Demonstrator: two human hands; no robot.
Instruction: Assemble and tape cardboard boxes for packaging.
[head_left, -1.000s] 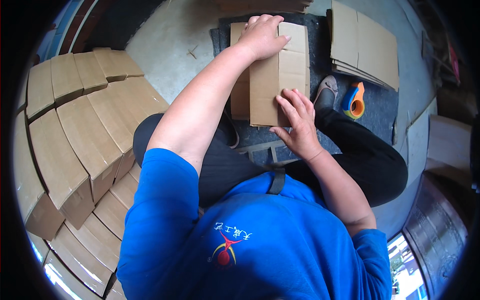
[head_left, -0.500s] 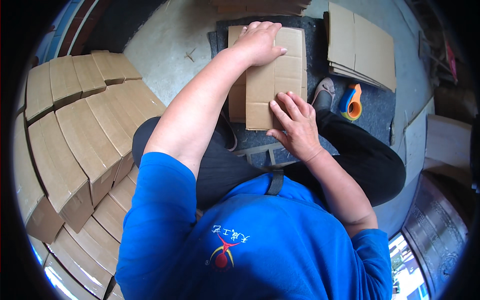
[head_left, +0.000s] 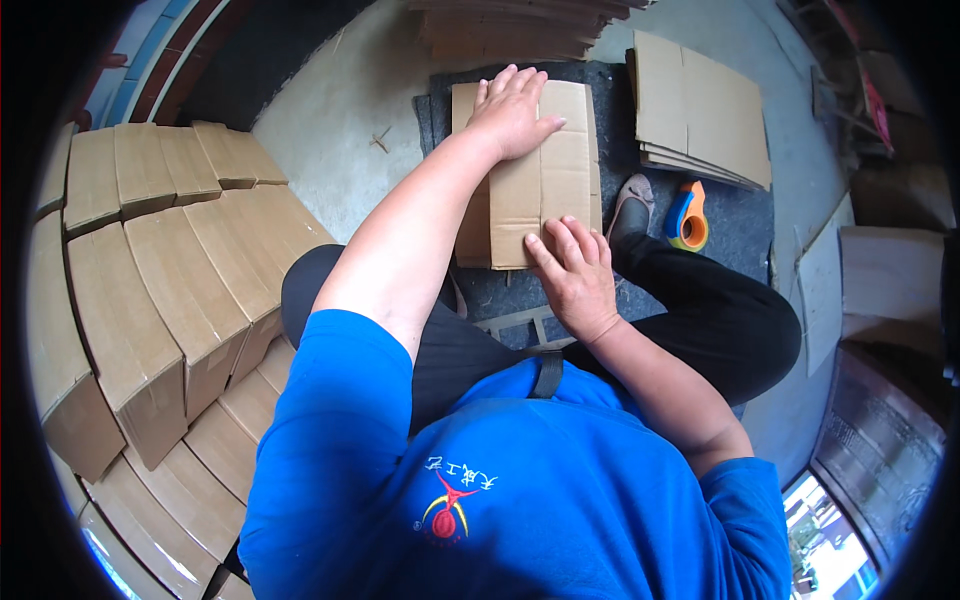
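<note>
In front of me stands a brown cardboard box (head_left: 515, 215), its top flaps folded down over it. My left hand (head_left: 512, 115) lies spread over the far part of the top. Near the closer right edge, my right hand (head_left: 577, 275) presses its fingertips on the flaps, fingers stretched. Neither hand grips anything. A tape dispenser (head_left: 687, 215), orange and blue with a roll of tape, rests on the dark mat (head_left: 735, 225) to the right, beside my foot.
Flat cardboard sheets (head_left: 700, 110) are stacked at the far right, and another pile of cardboard (head_left: 505, 30) lies at the far side. Rows of finished boxes (head_left: 130, 310) are piled high along my left. My bent legs (head_left: 700, 300) flank the box.
The view has shifted a little. My right hand has slid slightly toward me along the box top, while my left hand stays spread at its far part. The flaps look more level.
</note>
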